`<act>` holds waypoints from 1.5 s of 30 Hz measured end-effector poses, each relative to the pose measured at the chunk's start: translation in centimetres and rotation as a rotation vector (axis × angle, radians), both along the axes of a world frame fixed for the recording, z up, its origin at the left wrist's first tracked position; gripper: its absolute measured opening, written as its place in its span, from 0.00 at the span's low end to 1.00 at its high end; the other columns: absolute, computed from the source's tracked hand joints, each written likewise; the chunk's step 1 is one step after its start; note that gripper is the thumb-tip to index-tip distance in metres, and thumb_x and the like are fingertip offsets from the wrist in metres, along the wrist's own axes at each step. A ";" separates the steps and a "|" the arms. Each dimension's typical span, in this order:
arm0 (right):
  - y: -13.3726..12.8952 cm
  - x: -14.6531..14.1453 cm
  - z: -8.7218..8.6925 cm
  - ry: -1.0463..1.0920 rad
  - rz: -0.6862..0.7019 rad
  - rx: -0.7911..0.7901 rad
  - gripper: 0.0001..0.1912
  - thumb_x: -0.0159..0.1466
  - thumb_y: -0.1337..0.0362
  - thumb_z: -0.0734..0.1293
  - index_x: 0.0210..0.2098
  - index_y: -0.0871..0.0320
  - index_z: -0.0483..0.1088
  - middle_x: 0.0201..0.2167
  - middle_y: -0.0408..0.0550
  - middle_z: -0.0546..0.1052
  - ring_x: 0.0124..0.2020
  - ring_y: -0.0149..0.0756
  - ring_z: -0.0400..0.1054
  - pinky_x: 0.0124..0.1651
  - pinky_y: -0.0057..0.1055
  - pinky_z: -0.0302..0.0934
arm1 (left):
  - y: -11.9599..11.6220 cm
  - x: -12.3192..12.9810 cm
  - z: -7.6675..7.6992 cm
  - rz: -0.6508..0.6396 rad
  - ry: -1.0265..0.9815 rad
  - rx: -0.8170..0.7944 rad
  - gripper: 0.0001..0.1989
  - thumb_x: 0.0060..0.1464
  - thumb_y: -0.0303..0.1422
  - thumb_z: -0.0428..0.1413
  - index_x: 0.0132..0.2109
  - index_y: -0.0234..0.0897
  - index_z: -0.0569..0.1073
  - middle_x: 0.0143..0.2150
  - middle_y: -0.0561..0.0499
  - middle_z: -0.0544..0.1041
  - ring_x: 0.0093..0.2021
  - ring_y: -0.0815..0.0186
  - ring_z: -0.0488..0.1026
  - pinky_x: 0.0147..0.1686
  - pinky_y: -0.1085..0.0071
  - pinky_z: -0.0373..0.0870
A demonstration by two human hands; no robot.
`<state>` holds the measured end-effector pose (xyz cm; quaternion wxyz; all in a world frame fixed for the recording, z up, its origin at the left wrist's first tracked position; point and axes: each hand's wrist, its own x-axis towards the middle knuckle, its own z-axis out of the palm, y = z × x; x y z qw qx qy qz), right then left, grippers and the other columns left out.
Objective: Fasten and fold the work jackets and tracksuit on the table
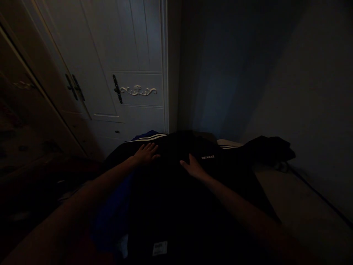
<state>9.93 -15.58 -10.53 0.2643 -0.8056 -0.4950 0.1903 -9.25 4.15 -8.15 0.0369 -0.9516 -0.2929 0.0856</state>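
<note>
A black jacket lies spread out, with pale stripes along its sleeves and small white lettering on the chest. My left hand rests flat on its upper left part, fingers spread, with a ring on one finger. Nearer the lettering, my right hand is on the jacket, thumb and a finger apart; its other fingers are lost in the dark. Neither hand appears to hold anything. A white label shows near the bottom of the jacket. Blue fabric sticks out from under its left side.
A white wardrobe with dark handles and a carved ornament stands behind on the left. A grey wall rises at the right. A dark cord runs over the pale surface beside the jacket. The light is very dim.
</note>
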 end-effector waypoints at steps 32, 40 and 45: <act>-15.8 -13.8 -3.9 0.123 -0.346 0.447 0.30 0.68 0.55 0.56 0.69 0.51 0.50 0.69 0.50 0.51 0.70 0.42 0.45 0.70 0.55 0.44 | -0.5 0.3 -2.4 0.038 -0.062 0.010 0.37 0.65 0.51 0.31 0.72 0.33 0.45 0.73 0.40 0.42 0.72 0.51 0.37 0.67 0.48 0.37; -21.2 -21.0 -7.4 0.472 0.622 -0.125 0.36 0.66 0.50 0.63 0.70 0.50 0.50 0.67 0.47 0.56 0.67 0.44 0.54 0.68 0.42 0.52 | -0.5 0.3 -2.5 0.068 -0.057 -0.027 0.37 0.64 0.52 0.31 0.72 0.33 0.44 0.74 0.40 0.40 0.73 0.52 0.35 0.67 0.48 0.35; -26.4 -17.6 -6.7 0.536 0.557 -0.258 0.27 0.67 0.53 0.61 0.65 0.47 0.61 0.62 0.47 0.65 0.63 0.44 0.61 0.65 0.43 0.55 | -1.2 0.1 -2.2 0.059 -0.105 -0.015 0.37 0.65 0.51 0.32 0.71 0.32 0.47 0.73 0.38 0.44 0.72 0.50 0.38 0.66 0.48 0.37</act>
